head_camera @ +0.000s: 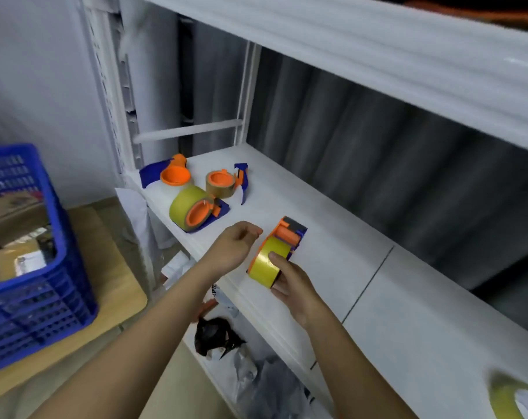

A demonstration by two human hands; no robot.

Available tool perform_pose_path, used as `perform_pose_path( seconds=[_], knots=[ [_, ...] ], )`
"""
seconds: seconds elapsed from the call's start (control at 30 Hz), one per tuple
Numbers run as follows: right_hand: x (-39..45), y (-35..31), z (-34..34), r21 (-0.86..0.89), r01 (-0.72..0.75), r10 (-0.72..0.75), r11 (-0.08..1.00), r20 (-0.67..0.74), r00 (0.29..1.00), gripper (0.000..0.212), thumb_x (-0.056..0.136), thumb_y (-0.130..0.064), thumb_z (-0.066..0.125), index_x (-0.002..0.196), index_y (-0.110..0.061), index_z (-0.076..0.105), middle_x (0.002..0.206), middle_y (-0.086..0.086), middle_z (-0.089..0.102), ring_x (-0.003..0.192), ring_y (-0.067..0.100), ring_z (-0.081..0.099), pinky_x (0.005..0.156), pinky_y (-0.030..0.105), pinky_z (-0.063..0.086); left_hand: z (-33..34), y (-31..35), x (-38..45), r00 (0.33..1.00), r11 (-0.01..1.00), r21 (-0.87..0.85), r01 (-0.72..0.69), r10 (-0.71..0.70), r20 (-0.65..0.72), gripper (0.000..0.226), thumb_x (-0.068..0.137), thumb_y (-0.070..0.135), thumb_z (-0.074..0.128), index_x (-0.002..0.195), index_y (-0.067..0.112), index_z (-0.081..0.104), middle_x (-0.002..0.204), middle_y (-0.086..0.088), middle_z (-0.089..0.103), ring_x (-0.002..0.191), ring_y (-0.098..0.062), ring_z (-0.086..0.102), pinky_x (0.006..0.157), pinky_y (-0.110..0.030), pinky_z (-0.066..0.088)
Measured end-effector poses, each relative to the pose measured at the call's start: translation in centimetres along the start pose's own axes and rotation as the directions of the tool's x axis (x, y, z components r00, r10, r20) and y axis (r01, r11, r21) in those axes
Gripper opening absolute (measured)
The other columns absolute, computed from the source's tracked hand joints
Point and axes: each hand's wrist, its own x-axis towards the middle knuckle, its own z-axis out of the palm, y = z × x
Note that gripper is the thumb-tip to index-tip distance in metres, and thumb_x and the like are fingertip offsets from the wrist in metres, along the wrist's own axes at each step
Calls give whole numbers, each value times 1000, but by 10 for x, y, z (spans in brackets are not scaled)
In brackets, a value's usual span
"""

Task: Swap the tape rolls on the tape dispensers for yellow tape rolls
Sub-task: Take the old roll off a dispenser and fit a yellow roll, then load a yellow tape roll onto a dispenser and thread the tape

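White shelf point(332, 252): your R hand point(290, 282) grips yellow-roll tape dispenser point(276, 252); L hand point(235, 246) hovers beside, fingers loosely curled, empty.

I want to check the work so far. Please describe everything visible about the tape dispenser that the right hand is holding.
The blue and orange plastic tape dispenser carries a glossy yellow tape roll on its orange hub. An orange roller and a grey front part sit at its far end. It rests tilted on the white shelf, near the front edge. The right hand grips it, thumb on the roll; the left hand hovers beside it, not touching.
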Motion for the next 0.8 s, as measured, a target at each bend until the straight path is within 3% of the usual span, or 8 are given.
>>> perform_pose_path(
  seconds=[0.13, 0.27, 0.33, 0.43, 0.6, 0.73, 0.8],
  knots=[
    [43, -17, 8, 46, -116, 114, 992, 35, 993, 53, 82, -44, 65, 129, -23, 54, 123, -1, 63, 109, 11, 59, 88, 27, 43, -29, -9, 36, 981, 979, 196, -46, 82, -178, 25, 95, 9, 44, 110, 9, 64, 116, -6, 63, 105, -20, 56, 83, -23, 40],
    [84, -34, 22, 157, -114, 120, 981, -34, 992, 55, 80, -38, 71, 128, -17, 55, 116, 3, 65, 103, 17, 62, 73, 27, 51, -57, -17, 64, 932, 917, 397, 33, 115, -343, 28, 89, 12, 45, 108, 15, 66, 118, -10, 61, 115, -32, 49, 98, -39, 40],
    [103, -44, 31, 184, -105, 123, 977, -91, 988, 56, 79, -39, 72, 127, -18, 53, 117, 3, 63, 102, 19, 61, 78, 30, 51, -72, -20, 75, 925, 876, 472, 98, 95, -368, 31, 87, 15, 43, 111, 16, 64, 120, -10, 58, 117, -35, 44, 97, -41, 39],
    [132, -60, 41, 215, -116, 148, 970, -138, 979, 62, 75, -44, 74, 127, -19, 53, 126, 5, 60, 110, 22, 59, 94, 36, 49, -95, -21, 95, 914, 884, 451, 121, 78, -399, 30, 88, 15, 44, 112, 20, 62, 126, -11, 52, 120, -36, 36, 96, -42, 31],
    [172, -81, 55, 214, -87, 134, 973, -214, 968, 71, 72, -44, 77, 130, -14, 50, 127, 9, 59, 112, 26, 59, 97, 41, 49, -144, -31, 136, 924, 857, 491, 159, 47, -380, 28, 92, 16, 46, 116, 20, 61, 131, -13, 48, 124, -39, 35, 98, -44, 31],
    [196, -84, 63, 81, -48, 72, 996, -337, 939, 71, 78, -47, 71, 131, -5, 47, 127, 15, 57, 112, 31, 58, 98, 46, 47, -174, -44, 163, 953, 828, 539, 155, 18, -302, 30, 94, 17, 44, 118, 17, 61, 128, -16, 49, 117, -41, 42, 93, -45, 38],
    [201, -83, 65, -186, -80, -10, 979, -438, 899, 72, 88, -53, 55, 137, -4, 41, 135, 17, 51, 119, 33, 52, 102, 44, 43, -185, -57, 176, 967, 808, 560, 181, -41, -253, 30, 96, 21, 42, 119, 15, 60, 124, -16, 52, 113, -41, 46, 92, -46, 40]
  ],
)
